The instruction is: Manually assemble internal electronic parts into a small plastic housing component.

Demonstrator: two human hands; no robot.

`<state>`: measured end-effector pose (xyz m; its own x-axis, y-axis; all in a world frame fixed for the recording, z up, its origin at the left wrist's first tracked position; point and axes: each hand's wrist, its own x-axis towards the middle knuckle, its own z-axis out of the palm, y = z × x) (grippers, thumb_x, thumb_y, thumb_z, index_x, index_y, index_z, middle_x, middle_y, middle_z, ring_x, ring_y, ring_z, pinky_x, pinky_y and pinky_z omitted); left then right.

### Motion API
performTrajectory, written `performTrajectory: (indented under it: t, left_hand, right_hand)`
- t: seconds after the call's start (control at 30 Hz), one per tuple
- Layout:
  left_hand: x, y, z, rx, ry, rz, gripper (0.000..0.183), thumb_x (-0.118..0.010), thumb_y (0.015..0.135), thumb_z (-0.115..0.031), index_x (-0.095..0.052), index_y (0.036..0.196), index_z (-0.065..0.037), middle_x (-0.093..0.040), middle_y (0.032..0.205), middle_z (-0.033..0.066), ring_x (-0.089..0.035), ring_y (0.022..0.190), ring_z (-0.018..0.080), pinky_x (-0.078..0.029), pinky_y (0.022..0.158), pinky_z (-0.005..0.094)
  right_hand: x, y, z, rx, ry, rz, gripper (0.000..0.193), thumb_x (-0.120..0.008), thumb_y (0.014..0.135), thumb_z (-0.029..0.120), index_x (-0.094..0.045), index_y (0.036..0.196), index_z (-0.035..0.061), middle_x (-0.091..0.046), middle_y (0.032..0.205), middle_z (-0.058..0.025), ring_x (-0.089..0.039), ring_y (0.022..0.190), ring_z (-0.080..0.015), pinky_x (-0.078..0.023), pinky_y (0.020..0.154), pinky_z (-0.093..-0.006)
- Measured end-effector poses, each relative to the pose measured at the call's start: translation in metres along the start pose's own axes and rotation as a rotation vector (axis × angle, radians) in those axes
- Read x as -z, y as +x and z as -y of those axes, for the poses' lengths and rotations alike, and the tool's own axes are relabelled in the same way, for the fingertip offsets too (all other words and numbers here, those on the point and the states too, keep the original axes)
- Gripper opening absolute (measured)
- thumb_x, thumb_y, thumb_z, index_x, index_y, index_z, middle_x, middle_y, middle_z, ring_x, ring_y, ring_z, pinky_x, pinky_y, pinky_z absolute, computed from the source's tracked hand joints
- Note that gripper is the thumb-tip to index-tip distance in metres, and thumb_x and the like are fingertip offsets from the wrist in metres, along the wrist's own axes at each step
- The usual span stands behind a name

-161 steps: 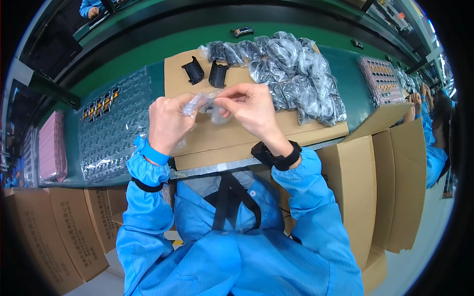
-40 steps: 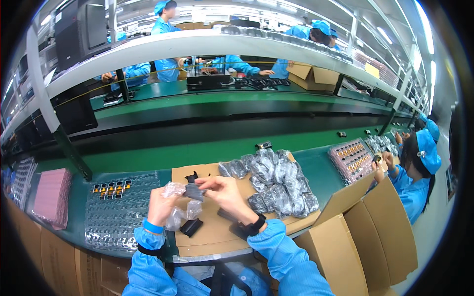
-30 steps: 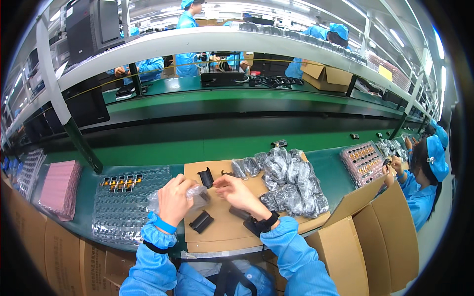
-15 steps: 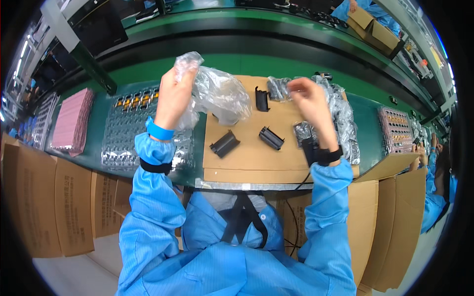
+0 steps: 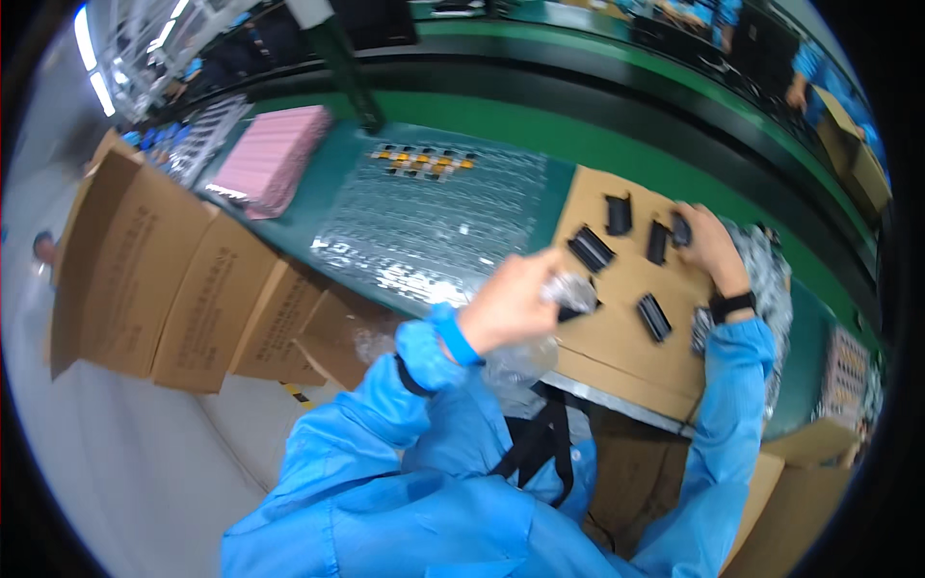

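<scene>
My left hand (image 5: 513, 301) is closed round a crumpled clear plastic bag (image 5: 525, 361), which hangs down at the near left edge of a cardboard sheet (image 5: 617, 358). Partly hidden beside that hand lies a dark piece. At the sheet's far right, my right hand (image 5: 713, 249) has its fingers closed on a small black plastic part (image 5: 681, 230). Close by stand other black curved parts: a narrow one (image 5: 657, 242), one farther back (image 5: 619, 214), and a ribbed one (image 5: 591, 249). Another black part (image 5: 653, 317) lies nearer me.
Silvery bagged parts (image 5: 766, 279) line the sheet's right side. Leftward on the green bench lie a clear tray (image 5: 434, 222) with yellow-and-black pieces (image 5: 424, 162) and a pink wrapped stack (image 5: 275, 159). Open cardboard boxes (image 5: 164, 279) stand below the bench's left edge. Other people work beyond.
The view has swung left. My left hand has brought the bag down toward the near edge. My right hand now grips a black part, and more black parts show on the sheet.
</scene>
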<state>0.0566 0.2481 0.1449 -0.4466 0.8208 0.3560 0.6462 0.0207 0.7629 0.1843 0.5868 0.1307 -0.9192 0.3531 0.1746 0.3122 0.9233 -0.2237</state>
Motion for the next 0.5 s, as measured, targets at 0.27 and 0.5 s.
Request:
performTrajectory:
  t: [0.27, 0.5]
  left_hand:
    - [-0.012, -0.025, 0.019, 0.278, 0.365, 0.143, 0.066, -0.076, 0.078, -0.049, -0.052, 0.122, -0.007, -0.067, 0.074, 0.0228, -0.068, 0.071, 0.0415, -0.053, 0.062, 0.0480]
    - [-0.024, -0.028, 0.011, 0.231, 0.378, 0.049, 0.046, -0.082, 0.075, -0.035, -0.064, 0.105, -0.004, -0.071, 0.080, 0.0187, -0.071, 0.074, 0.0378, -0.055, 0.064, 0.0430]
  right_hand:
    - [0.036, -0.035, 0.055, 0.000, 0.133, -0.487, 0.044, -0.057, 0.063, -0.005, -0.059, 0.106, 0.0024, -0.058, 0.095, -0.0200, -0.057, 0.096, -0.0415, -0.047, 0.083, -0.0461]
    - [0.012, -0.138, 0.123, -0.197, 0.312, -0.251, 0.060, -0.071, 0.056, -0.002, -0.062, 0.115, 0.0056, -0.049, 0.102, -0.0183, -0.054, 0.098, -0.0382, -0.048, 0.085, -0.0425]
